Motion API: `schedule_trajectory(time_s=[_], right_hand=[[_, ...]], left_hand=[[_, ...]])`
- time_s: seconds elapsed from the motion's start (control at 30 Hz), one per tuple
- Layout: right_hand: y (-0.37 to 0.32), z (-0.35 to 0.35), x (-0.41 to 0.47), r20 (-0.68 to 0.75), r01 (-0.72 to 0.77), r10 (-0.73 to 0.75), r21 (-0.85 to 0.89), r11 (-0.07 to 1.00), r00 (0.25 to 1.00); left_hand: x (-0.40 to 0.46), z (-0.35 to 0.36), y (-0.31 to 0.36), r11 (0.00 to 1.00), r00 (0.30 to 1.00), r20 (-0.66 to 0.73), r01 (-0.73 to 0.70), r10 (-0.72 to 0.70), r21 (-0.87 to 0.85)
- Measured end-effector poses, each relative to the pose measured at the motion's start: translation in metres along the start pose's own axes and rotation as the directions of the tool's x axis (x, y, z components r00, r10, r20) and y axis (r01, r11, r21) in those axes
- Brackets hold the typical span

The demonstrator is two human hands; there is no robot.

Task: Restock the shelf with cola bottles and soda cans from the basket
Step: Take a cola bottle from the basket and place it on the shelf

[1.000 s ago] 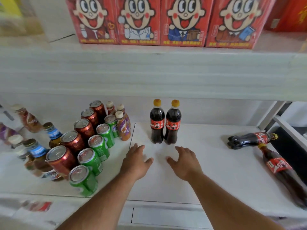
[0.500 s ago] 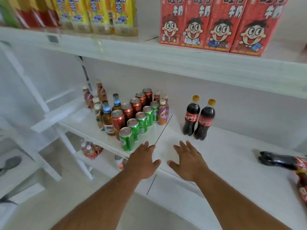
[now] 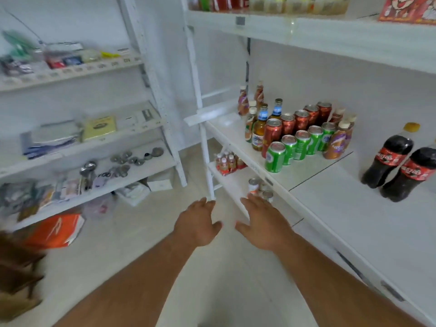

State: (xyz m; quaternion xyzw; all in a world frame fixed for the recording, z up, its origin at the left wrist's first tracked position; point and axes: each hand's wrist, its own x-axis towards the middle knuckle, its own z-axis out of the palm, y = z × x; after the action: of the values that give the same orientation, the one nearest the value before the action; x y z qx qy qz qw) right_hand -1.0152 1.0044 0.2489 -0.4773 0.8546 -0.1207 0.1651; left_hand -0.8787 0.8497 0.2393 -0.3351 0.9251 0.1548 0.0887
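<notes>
Left hand (image 3: 197, 224) and right hand (image 3: 264, 226): fingers spread, holding nothing. Two upright dark plastic cola bottles (image 3: 398, 166) stand right of both hands, right hand nearer; brown shape (image 3: 16, 274) lower-left possibly the basket.

Two cola bottles (image 3: 398, 166) with red labels stand upright, touching, on the white shelf (image 3: 354, 208), one with a yellow cap. Left of them, red cans (image 3: 299, 123) and green cans (image 3: 297, 145) stand in two rows.

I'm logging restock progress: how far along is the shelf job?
Done: two cola bottles stand upright on the shelf, beside rows of red cans and green cans. In hand: nothing; left hand and right hand are empty. Left: unclear, no basket in view.
</notes>
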Motion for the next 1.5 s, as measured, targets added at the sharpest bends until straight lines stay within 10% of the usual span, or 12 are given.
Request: schedule_trajectory(time_s=[0.63, 1.5], right_hand=[[-0.356, 0.129, 0.087, 0.26, 0.503, -0.48, -0.026, 0.864, 0.838], [-0.67, 0.234, 0.299, 0.391, 0.694, -0.665, 0.085, 0.715, 0.637]], left_hand=[[-0.172, -0.031, -0.353, 0.762, 0.773, -0.112, 0.572, -0.624, -0.303], [-0.157, -0.13, -0.635, 0.48, 0.534, -0.023, 0.739, -0.845, -0.473]])
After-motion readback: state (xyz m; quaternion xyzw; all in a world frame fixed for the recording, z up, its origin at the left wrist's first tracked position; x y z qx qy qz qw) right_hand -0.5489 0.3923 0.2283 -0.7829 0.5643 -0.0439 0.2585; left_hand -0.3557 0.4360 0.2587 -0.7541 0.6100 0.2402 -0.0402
